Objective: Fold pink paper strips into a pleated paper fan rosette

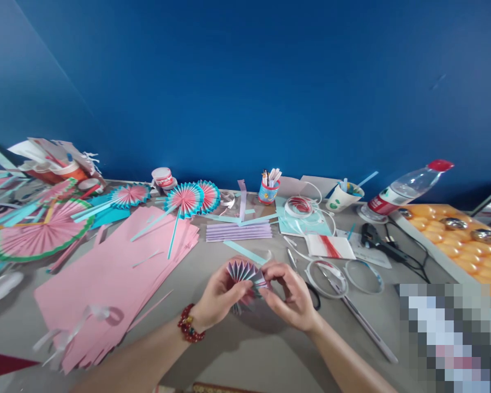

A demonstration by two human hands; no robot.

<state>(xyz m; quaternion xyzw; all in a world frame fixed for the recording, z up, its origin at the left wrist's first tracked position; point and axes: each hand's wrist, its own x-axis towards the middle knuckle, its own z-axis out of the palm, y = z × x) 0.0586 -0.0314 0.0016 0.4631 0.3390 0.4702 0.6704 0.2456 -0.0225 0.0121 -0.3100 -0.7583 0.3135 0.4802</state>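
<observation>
A small pleated paper fan point(242, 272), purple and pale blue with some pink, is spread into a rounded shape above the table. My left hand point(221, 292) is closed on its left side, the thumb pressed over the folds near the middle. At its right edge, my right hand point(288, 292) pinches the pleats between thumb and fingers. Part of the fan is hidden behind the fingers. Just beyond the hands lie a pale blue paper strip point(245, 251) and a flat stack of folded purple paper point(239, 231).
Pink paper sheets point(106, 273) cover the left, with finished fans point(184, 200) behind. To the right lie tape rings point(326, 278), a long pen-like tool point(368, 330), a glue gun point(378, 240) and a plastic bottle point(405, 191). A blue wall point(245, 98) bounds the back.
</observation>
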